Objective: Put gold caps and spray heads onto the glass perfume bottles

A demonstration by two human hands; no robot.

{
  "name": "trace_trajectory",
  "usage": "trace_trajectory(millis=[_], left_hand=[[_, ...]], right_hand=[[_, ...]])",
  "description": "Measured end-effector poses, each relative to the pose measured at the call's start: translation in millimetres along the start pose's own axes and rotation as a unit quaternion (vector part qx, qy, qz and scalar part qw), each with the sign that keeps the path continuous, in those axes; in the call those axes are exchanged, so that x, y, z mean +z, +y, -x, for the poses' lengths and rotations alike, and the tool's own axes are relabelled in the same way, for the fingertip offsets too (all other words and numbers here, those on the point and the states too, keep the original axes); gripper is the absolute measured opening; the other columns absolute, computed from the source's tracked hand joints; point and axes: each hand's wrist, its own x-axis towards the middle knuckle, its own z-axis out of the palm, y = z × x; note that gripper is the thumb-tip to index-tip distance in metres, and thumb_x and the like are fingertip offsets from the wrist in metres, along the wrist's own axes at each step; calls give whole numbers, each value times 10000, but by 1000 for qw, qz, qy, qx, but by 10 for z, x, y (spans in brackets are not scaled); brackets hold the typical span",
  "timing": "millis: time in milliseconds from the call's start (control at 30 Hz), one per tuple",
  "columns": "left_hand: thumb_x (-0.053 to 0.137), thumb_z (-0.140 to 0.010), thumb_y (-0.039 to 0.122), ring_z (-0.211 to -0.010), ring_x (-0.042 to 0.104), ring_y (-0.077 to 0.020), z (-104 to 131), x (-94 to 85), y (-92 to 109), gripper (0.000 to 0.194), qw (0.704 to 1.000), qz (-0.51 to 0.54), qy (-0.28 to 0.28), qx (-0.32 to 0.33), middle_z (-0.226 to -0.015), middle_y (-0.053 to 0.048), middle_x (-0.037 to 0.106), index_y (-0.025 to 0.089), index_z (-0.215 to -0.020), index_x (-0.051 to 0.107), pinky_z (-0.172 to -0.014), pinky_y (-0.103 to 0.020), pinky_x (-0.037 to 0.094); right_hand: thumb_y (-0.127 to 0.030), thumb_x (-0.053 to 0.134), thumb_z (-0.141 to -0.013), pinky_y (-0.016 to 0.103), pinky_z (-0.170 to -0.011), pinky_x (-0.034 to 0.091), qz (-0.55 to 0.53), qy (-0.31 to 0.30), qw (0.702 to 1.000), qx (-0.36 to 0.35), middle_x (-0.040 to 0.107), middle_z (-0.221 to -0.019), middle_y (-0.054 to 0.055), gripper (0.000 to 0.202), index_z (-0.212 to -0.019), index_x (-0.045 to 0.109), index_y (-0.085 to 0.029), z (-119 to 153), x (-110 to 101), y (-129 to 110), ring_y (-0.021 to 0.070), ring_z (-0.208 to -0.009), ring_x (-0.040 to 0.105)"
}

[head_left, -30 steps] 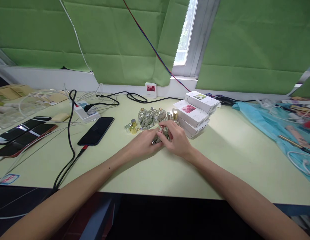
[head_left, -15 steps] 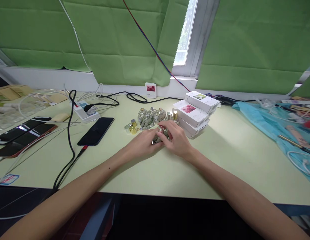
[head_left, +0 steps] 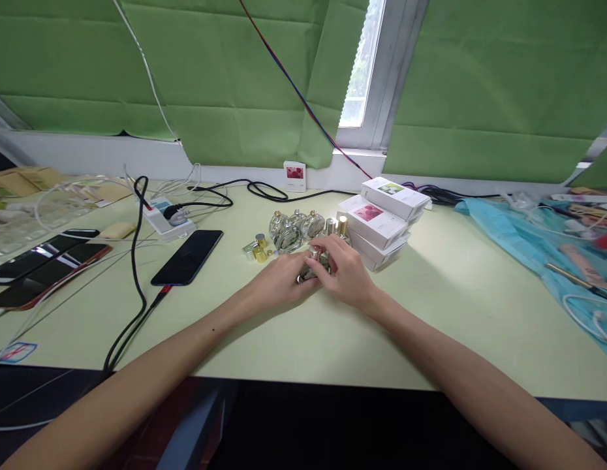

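A clear glass bottle (head_left: pixel 322 259) with a silvery top is between my two hands, low over the table. My left hand (head_left: pixel 291 277) grips its lower left side, the thumb under the top. My right hand (head_left: pixel 343 273) closes its fingers on the top and right side of the same bottle. Just behind stand several round glass bottles (head_left: pixel 290 237). Two more bottles with silver and gold caps (head_left: pixel 342 226) show behind my right fingers. Left of these lie several loose gold and silver caps (head_left: pixel 259 252).
White boxes (head_left: pixel 376 220) are stacked right of the bottles, and a small white box (head_left: pixel 295 177) leans on the wall. A black phone (head_left: pixel 187 258), power strip (head_left: pixel 170 222) and cables lie left. Blue sheeting (head_left: pixel 509 235) with clutter lies right.
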Motion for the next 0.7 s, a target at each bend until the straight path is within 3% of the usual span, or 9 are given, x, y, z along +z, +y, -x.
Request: trace_trajectory(millis=[700], left_hand=[[543,-941,330,-565,500,-141,-8,-20,14,162,1000,7,-5,6,-695,10,587,196,-912,629,-552,-280,324]], right_hand=[[-281,581,-997,304,-674,499,7,-26,999,25,639,-967,48,125,-1105,584,-217,-17,-36,-30,155,-701,582]])
